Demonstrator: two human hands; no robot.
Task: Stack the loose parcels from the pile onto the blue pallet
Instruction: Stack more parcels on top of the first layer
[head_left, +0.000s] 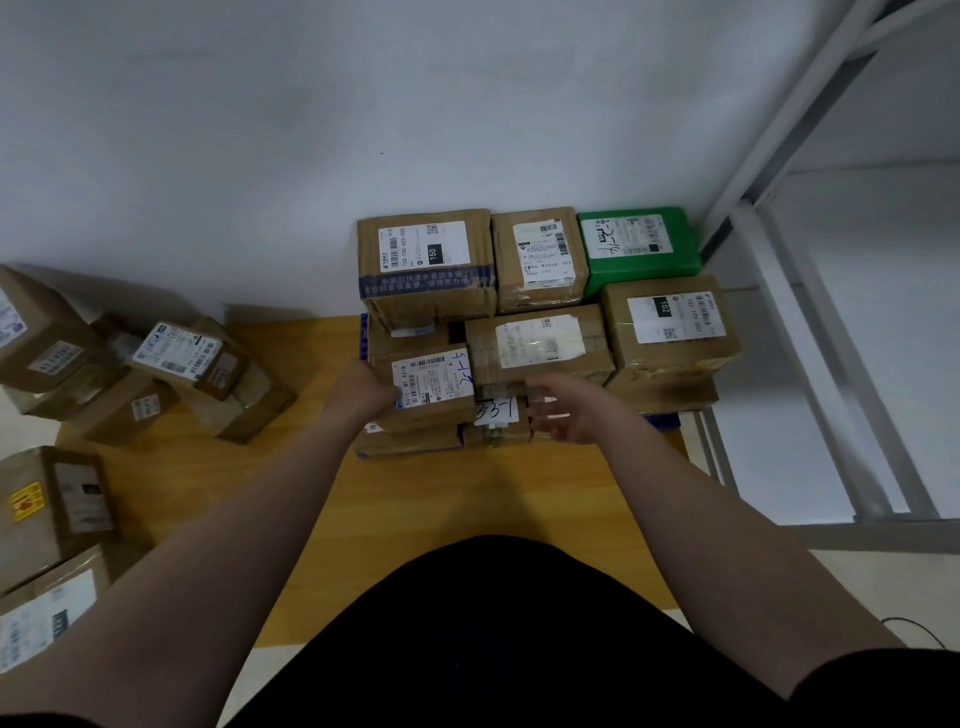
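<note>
The blue pallet (660, 422) stands against the wall and only its edges show under stacked parcels. The stack holds several brown boxes and a green parcel (638, 244) at the back right. My left hand (363, 392) presses on the left side of a labelled brown parcel (431, 387) at the front left of the stack; its fingers are partly hidden. My right hand (563, 410) hovers with fingers spread and relaxed beside a small parcel marked "3-3-1" (497, 415), holding nothing. The loose pile (171, 374) of brown parcels lies on the floor to the left.
More brown boxes (52, 499) sit at the near left edge. A white metal shelf frame (810, 364) rises close to the pallet's right side. Wooden flooring (260, 493) lies between pile and pallet. A black cable (914, 629) trails at the lower right.
</note>
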